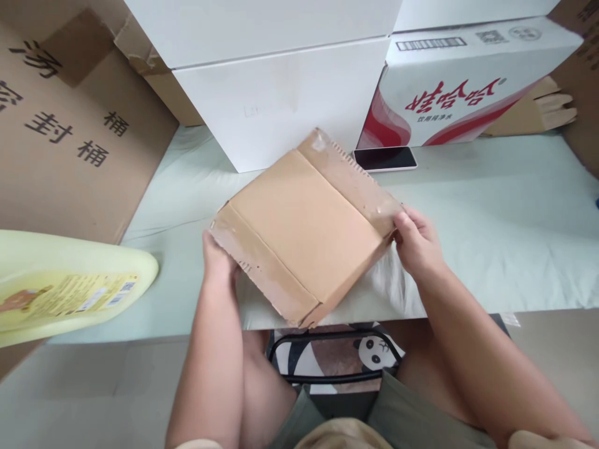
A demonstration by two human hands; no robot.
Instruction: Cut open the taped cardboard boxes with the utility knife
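Note:
A small brown cardboard box (304, 224) is tilted and turned cornerwise between my two hands, above the pale green cloth. Worn clear tape with jagged ends runs along two opposite edges of it. My left hand (219, 259) grips its left corner, the fingers mostly hidden beneath. At the right corner, my right hand (416, 240) pinches the box with the thumb on top. A dark-screened phone (386, 158) lies just behind the box's far right edge.
Large white boxes (281, 100) stand at the back, beside a white-and-red carton (463, 87). A big brown carton (79, 156) stands at the left, with a pale yellow bottle (70, 287) in front of it. Pale green cloth (505, 237) covers the surface. Below its front edge is a panda-patterned item (379, 355).

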